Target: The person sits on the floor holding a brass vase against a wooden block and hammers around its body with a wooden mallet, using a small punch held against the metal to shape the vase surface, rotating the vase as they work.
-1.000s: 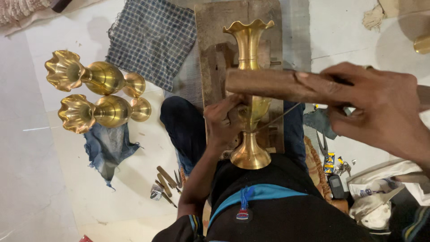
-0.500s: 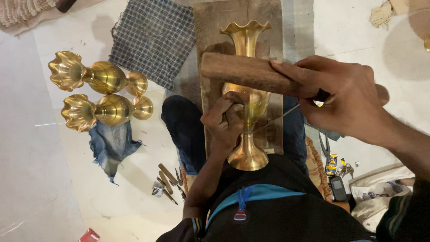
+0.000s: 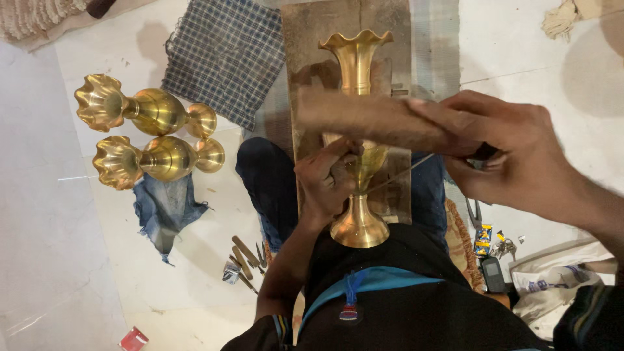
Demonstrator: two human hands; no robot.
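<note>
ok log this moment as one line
left hand: steadies fluted brass vase on wooden board | right hand: grips wooden mallet across vase

The wooden mallet has been swung down and is blurred now, held by the right hand right over the brass vase. The left hand has been shifted slightly on the vase's body.

Wooden mallet is motion-blurred, and it covers the brass vase mid-body. We can't see what the left hand pinches against the vase, its fingertips are hidden. Right hand forearm is cut off at the frame edge.
</note>
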